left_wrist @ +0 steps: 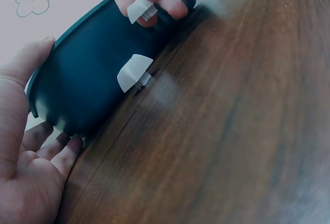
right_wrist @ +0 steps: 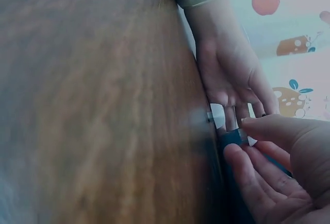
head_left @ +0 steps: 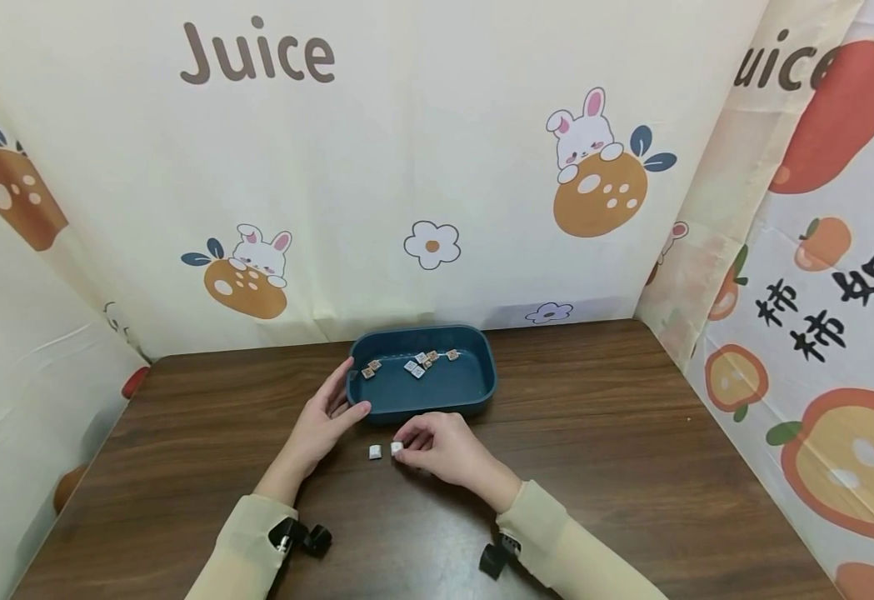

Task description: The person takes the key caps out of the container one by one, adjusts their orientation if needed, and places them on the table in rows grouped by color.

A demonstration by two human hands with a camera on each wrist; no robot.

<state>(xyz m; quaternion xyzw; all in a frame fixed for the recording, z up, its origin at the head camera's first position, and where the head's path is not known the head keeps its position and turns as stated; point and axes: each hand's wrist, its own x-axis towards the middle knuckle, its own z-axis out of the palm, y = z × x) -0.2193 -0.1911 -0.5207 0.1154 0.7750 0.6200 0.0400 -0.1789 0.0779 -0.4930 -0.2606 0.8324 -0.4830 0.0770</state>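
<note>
A dark blue tray (head_left: 474, 398) with a raised rim stands near the back of the table. My left hand (head_left: 318, 429) grips its left end, with the thumb and fingers spread around the corner. In front of the tray, my right hand (head_left: 444, 448) pinches a small white keycap (head_left: 397, 448) between thumb and fingers. A second white keycap (head_left: 375, 452) sits on the table just left of it. The left wrist view shows a short stem under both the pinched keycap (left_wrist: 138, 9) and the one on the table (left_wrist: 133, 73).
Inside the tray lie several small white and brown pieces (head_left: 416, 368), some grouped in the middle, others at the left and right. A printed curtain (head_left: 377, 167) hangs behind the brown wooden table (head_left: 594, 433) and along both sides.
</note>
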